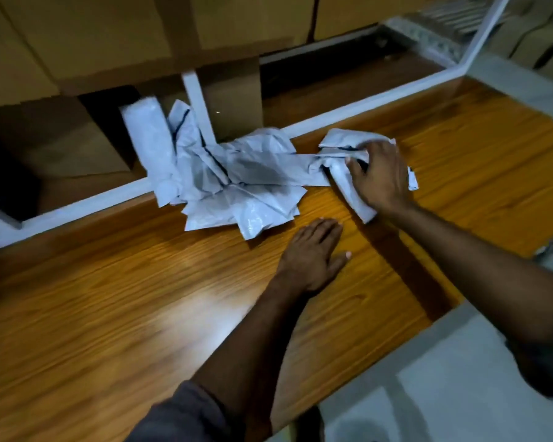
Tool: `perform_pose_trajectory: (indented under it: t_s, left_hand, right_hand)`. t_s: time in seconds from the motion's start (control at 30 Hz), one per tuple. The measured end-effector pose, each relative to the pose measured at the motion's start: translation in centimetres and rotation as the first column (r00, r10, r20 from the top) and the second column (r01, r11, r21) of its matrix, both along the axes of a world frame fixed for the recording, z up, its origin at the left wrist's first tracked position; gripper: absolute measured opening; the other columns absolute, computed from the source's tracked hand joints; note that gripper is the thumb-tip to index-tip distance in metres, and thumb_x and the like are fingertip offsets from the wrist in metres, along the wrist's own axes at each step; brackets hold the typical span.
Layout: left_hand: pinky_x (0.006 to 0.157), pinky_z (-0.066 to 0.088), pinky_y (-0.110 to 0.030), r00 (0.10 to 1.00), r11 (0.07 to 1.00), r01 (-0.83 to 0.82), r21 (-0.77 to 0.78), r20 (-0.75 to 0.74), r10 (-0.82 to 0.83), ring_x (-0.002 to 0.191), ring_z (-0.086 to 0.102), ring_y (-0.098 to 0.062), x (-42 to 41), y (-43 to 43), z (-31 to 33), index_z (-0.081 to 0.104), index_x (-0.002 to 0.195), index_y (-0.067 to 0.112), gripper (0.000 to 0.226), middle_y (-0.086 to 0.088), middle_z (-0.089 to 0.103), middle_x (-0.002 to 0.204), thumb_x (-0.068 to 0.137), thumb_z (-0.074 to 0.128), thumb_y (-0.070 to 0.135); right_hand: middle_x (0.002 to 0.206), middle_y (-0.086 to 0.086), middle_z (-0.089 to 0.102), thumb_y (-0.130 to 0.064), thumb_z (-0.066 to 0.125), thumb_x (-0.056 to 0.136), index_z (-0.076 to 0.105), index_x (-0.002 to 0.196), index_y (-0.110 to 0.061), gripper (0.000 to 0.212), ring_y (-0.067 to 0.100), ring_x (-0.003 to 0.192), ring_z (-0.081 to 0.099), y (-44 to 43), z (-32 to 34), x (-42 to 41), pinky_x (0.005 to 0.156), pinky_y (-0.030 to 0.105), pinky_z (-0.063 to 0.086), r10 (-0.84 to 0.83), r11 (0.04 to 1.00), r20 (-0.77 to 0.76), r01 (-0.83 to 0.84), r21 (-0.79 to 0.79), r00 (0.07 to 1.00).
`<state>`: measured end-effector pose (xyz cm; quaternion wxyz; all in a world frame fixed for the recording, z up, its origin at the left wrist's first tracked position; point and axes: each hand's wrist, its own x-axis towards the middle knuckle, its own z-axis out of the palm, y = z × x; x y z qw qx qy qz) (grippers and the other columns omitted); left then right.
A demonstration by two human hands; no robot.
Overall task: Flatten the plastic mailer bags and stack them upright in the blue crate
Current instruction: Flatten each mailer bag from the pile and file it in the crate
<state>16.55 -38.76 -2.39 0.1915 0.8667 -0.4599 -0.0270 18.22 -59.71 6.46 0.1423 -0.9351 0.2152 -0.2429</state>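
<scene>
A loose heap of crumpled white plastic mailer bags [237,180] lies on the wooden tabletop [109,298], spilling against the white frame at the table's far edge. My right hand [379,177] grips one crumpled mailer bag [342,145] at the right end of the heap, fingers curled into its folds. My left hand [313,253] lies flat on the bare wood just in front of the heap, fingers straight, holding nothing. No blue crate is in view.
Brown cardboard boxes [93,43] are stacked behind the table, with a white frame rail [364,103] along the far edge. A rolled white bag [147,135] leans between the boxes. Pale floor tiles [460,393] show at the lower right.
</scene>
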Motion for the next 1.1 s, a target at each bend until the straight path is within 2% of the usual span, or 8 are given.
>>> perform_pose_trajectory:
  t_s: [0.17,0.3,0.4,0.5,0.63,0.7,0.83,1.1]
  left_hand:
    - [0.125,0.014,-0.039,0.998,0.998,-0.066,0.025,0.006,0.066,0.157,0.011,-0.013,0.5,-1.0,-0.5,0.024,0.162,0.03,0.068,0.009,0.022,0.169,0.105,0.027,0.066]
    - [0.123,0.017,-0.039,0.996,0.996,-0.085,0.024,-0.006,0.086,0.157,0.01,-0.009,0.4,-1.1,-0.3,0.026,0.161,0.033,0.066,0.012,0.022,0.169,0.104,0.03,0.066]
    - [0.123,0.019,-0.04,0.996,0.996,-0.09,0.026,-0.018,0.091,0.156,0.01,-0.008,0.4,-1.0,-0.3,0.027,0.161,0.034,0.066,0.014,0.022,0.169,0.104,0.031,0.066]
    - [0.121,0.022,-0.041,0.996,0.996,-0.088,0.022,-0.026,0.088,0.156,0.011,-0.008,0.5,-1.0,-0.2,0.028,0.16,0.035,0.065,0.014,0.023,0.168,0.103,0.031,0.067]
    - [0.119,0.022,-0.041,0.996,0.996,-0.082,0.028,-0.033,0.083,0.155,0.013,-0.008,0.6,-0.8,0.2,0.028,0.16,0.035,0.066,0.014,0.023,0.168,0.103,0.031,0.067]
    - [0.12,0.02,-0.041,0.996,0.997,-0.078,0.027,-0.048,0.079,0.155,0.013,-0.009,0.6,-0.8,0.3,0.029,0.16,0.034,0.067,0.013,0.023,0.168,0.103,0.03,0.068]
    - [0.124,0.02,-0.041,0.996,0.998,-0.061,0.005,-0.058,0.062,0.156,0.014,-0.01,0.1,0.1,0.5,0.035,0.159,0.03,0.064,0.01,0.027,0.168,0.105,0.031,0.064]
    - [0.123,0.024,-0.037,0.987,0.988,-0.151,-0.04,-0.055,0.149,0.153,0.026,-0.013,-5.5,13.9,0.2,0.045,0.154,0.028,0.055,0.009,0.038,0.163,0.107,0.038,0.055]
  right_hand:
    - [0.145,0.022,0.047,-0.044,0.051,0.102,0.045,0.145,-0.009,0.056,0.042,0.133,0.044,-5.1,1.7,7.3,0.106,0.049,0.039,-0.015,0.996,-0.217,0.035,0.088,0.976]
    - [0.168,0.015,0.009,-0.066,0.044,0.097,0.009,0.162,-0.017,0.089,0.042,0.152,0.013,-8.7,-0.8,11.1,0.121,0.06,0.014,0.09,0.983,-0.588,0.024,0.182,0.804]
    - [0.169,0.016,0.003,-0.064,0.043,0.099,0.01,0.162,-0.017,0.086,0.044,0.153,0.004,-10.0,-2.2,12.4,0.12,0.065,0.006,0.066,0.982,-0.624,0.059,0.178,0.779]
    - [0.162,0.023,0.022,-0.051,0.041,0.103,0.029,0.155,-0.015,0.065,0.048,0.147,0.02,-11.0,-2.2,12.4,0.118,0.064,0.018,0.049,0.99,-0.558,0.033,0.137,0.829]
    - [0.136,0.027,0.051,-0.042,0.033,0.107,0.045,0.142,-0.01,0.049,0.048,0.123,0.049,-11.1,-0.9,10.5,0.099,0.051,0.042,-0.001,0.998,-0.222,0.014,0.057,0.975]
    - [0.121,0.025,0.057,-0.041,0.03,0.109,0.051,0.133,-0.007,0.047,0.043,0.108,0.055,-9.9,0.9,8.6,0.083,0.042,0.041,0.017,0.999,-0.061,-0.02,-0.044,0.998]
    - [0.106,0.017,0.054,-0.04,0.031,0.11,0.055,0.116,-0.007,0.042,0.031,0.094,0.05,-4.5,4.5,3.3,0.078,0.041,0.038,0.135,0.978,0.155,-0.106,-0.182,0.979]
    - [0.107,0.01,0.059,-0.041,0.044,0.106,0.06,0.12,-0.008,0.04,0.03,0.103,0.056,13.9,0.0,-11.9,0.082,0.04,0.046,0.497,0.868,0.082,-0.495,-0.039,0.864]
